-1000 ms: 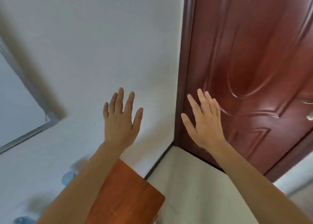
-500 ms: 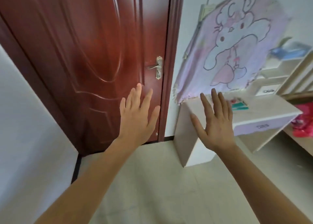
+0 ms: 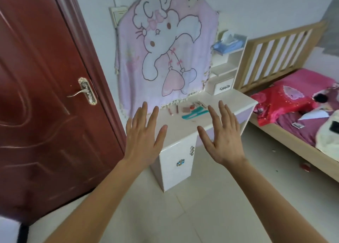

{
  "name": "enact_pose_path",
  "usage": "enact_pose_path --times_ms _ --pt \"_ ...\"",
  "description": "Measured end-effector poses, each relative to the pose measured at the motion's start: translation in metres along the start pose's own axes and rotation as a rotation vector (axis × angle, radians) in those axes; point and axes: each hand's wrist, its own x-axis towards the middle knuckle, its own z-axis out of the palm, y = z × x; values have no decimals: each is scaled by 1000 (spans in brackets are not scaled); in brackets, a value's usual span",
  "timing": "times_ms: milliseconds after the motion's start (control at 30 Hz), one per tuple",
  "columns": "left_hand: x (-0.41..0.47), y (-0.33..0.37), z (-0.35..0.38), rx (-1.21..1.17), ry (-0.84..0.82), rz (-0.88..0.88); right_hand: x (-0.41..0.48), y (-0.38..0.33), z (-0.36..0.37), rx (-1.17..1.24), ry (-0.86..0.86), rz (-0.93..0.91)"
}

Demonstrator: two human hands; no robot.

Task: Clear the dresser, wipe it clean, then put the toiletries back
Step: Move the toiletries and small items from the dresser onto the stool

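The left hand point(image 3: 145, 138) and right hand point(image 3: 223, 136), held up with fingers spread, hide parts of the desk's point(image 3: 185, 129) front edge. The toiletries point(image 3: 190, 110) lying on it are too small to identify. The door point(image 3: 36, 95) is cut off at the left edge, the bed point(image 3: 302, 114) at the right.

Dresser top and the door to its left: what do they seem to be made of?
Dresser top: probably laminated or lacquered board, cream-white and glossy; its front edge shows a sheen. Door: wood or a wood-look panel, dark red-brown with glossy varnish; highlights streak its moulded relief.
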Motion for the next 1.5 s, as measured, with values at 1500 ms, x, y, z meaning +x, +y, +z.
enact_pose_path --times_ms 1500 --pt "361 -31 498 -30 -895 -428 317 390 437 -46 -1192 -149"
